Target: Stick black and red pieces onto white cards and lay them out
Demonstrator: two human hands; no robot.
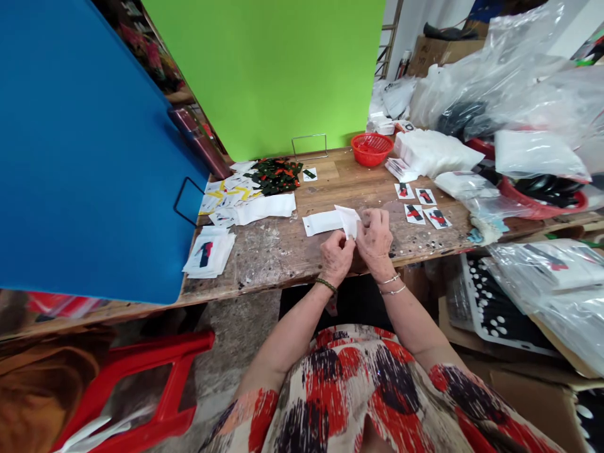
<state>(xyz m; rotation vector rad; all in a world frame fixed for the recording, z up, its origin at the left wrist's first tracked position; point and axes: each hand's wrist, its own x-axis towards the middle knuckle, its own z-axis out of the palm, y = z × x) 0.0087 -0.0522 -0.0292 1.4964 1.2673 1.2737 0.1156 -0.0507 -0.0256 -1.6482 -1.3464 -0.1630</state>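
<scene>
Both my hands meet over the front of the wooden table, at a small white plastic packet point(348, 218). The fingers of my left hand point(336, 257) pinch its lower edge. My right hand point(375, 238) has its right side, fingers curled; its contents, if any besides the packet, are hidden. Under and left of it lies a flat white packet point(321, 223) with a small dark hole at one end. Several cards with red-and-black pieces point(414, 214) are spread out to the right of my right hand. Farther left rests a pile of filled white packets point(209, 253).
Behind the hands are a heap of dark green and orange pieces point(276, 176), a row of white packets point(265, 209), yellow-and-white cards point(221, 198) and a red basket point(372, 149). Green point(283, 75) and blue point(85, 151) panels stand behind and left. Plastic bags point(528, 94) crowd the right.
</scene>
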